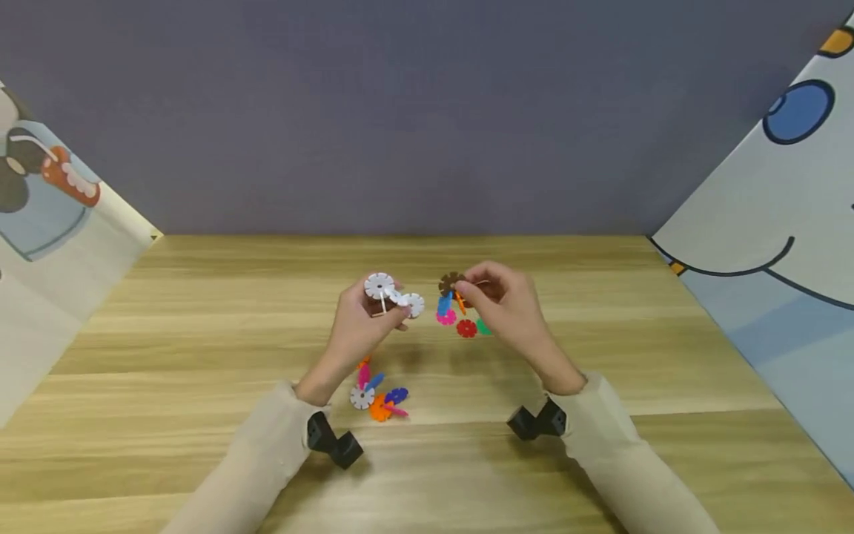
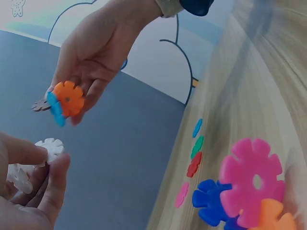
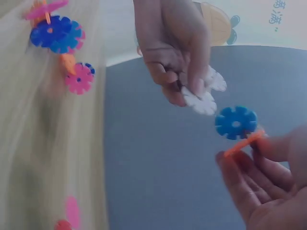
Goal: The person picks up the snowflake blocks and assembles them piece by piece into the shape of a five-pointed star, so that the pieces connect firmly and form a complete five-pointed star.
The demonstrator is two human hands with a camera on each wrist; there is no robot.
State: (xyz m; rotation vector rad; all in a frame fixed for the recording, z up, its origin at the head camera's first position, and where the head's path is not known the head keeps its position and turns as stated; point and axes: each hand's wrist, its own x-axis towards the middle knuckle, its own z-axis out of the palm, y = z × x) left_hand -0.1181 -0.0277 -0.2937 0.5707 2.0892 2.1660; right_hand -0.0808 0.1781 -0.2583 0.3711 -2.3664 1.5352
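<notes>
1. The left hand (image 1: 360, 319) has thumb and fingers closed about a white cluster (image 1: 379, 285), built of several notched discs. The pinch falls at one side, presumably so that other rims stay exposed.

2. The right hand (image 1: 503, 300) pinches a mixed cluster of a brown disc (image 1: 451, 284), a blue disc (image 1: 445, 305) and an orange disc (image 1: 460, 302). The blue disc projects beyond the fingertips, toward the white cluster; this arrangement would suit joining rim to rim. The two clusters are apart, both raised above the counter (image 1: 600, 334).

3. On the counter, nearer its far edge than the finished-looking group below, lie a pink disc (image 1: 446, 317), a red disc (image 1: 466, 328) and a green disc (image 1: 483, 326). They lie flat and separate, probably as spares within easy reach; the left-wrist view adds a loose blue piece (image 2: 197, 128) in the same row.

4. Farther from that edge, left of the counter's middle, rests a multicoloured assembly (image 1: 382, 407). Its discs meet at steep angles, some standing on edge, evidently held by interlocked slots.

5. Material: thin, apparently rigid plastic, smooth and evenly coloured; each rim is scalloped by narrow notches, and small central holes show. The counter has pale, streaked wood grain.
</notes>
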